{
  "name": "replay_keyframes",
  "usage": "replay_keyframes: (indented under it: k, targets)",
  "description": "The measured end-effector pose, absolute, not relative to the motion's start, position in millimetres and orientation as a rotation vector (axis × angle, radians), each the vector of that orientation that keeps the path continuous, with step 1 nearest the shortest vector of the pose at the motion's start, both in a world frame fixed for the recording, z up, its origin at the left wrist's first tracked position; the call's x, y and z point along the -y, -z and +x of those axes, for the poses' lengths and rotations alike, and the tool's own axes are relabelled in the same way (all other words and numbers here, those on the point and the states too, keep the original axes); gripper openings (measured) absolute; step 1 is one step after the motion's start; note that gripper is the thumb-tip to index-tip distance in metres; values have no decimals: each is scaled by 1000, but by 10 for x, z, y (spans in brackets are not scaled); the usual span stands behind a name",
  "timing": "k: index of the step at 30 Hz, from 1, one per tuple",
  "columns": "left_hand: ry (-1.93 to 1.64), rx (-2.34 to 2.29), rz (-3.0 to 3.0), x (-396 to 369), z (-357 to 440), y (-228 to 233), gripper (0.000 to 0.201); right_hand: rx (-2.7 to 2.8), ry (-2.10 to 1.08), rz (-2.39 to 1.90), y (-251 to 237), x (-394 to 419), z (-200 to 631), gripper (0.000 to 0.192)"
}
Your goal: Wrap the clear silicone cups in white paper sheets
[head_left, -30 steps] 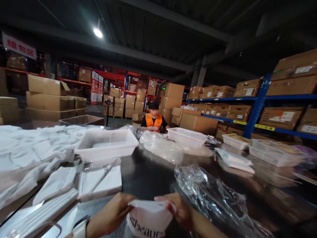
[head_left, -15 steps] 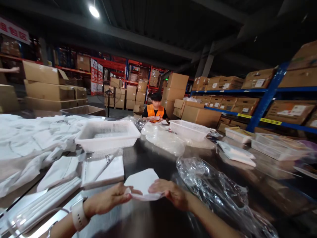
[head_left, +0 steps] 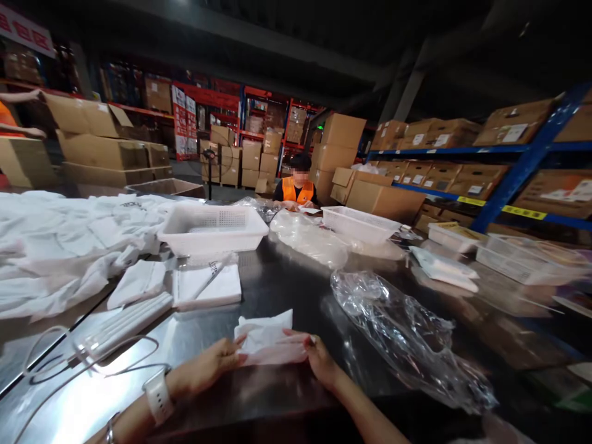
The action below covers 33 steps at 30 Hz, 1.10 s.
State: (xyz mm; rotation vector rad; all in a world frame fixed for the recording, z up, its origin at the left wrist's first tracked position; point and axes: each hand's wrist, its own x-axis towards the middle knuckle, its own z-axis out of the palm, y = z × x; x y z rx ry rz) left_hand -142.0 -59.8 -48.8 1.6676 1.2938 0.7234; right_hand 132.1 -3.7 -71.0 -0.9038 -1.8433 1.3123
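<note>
Both hands at the near edge of the table (head_left: 282, 287), about mid-length. White pouch (head_left: 266, 340) lies between them, its long axis running side to side, roughly parallel to the near edge. Left hand (head_left: 221, 359) pinches its left end, thumb and fingers closed on the material; right hand (head_left: 318, 357) pinches the right end, fingertips laid over the face. Neither hand is clearly nearer: the pouch spans the gap and touches both. Grip pressed together on each side. Pouch seems to be just above the tabletop, though blur and the low angle make contact hard to rule out.

Surroundings: stack of white bags (head_left: 210, 290) beyond the left hand, toward the table's left edge; white basket (head_left: 210, 243) behind that stack. Clear plastic sheet (head_left: 393, 330) right of the right hand, trailing toward the near right corner. Co-worker (head_left: 296, 190) at the far edge, in an orange vest.
</note>
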Motion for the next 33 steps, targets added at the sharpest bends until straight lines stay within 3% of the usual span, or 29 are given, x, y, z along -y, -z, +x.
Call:
replay_keyframes:
  k: [5,10,15,18,22,27,33]
  targets:
    - [-944,-1381,1597,637,-1186,773,63,1864,-799,-1227,747,72,1201,96]
    - [-1252,-1456,1574,635,-912,835,55,1973,-515,-1298,770,92,1071,95]
    - [-1049,-1938,1761,668,-798,850,43,2011,-439,-1433,756,50,1064,89]
    - [-934,-2100,1769,684,-757,834,36,2059,-395,-1565,715,26,1055,71]
    - [-791,-2250,1772,670,-699,757,43,2069,-306,-1782,646,45,972,51]
    - [-659,-2357,1741,660,-702,647,51,2073,-242,-1882,548,96,896,50]
    - [-621,-2460,1767,805,-704,385,35,2088,-215,-1872,533,143,898,50]
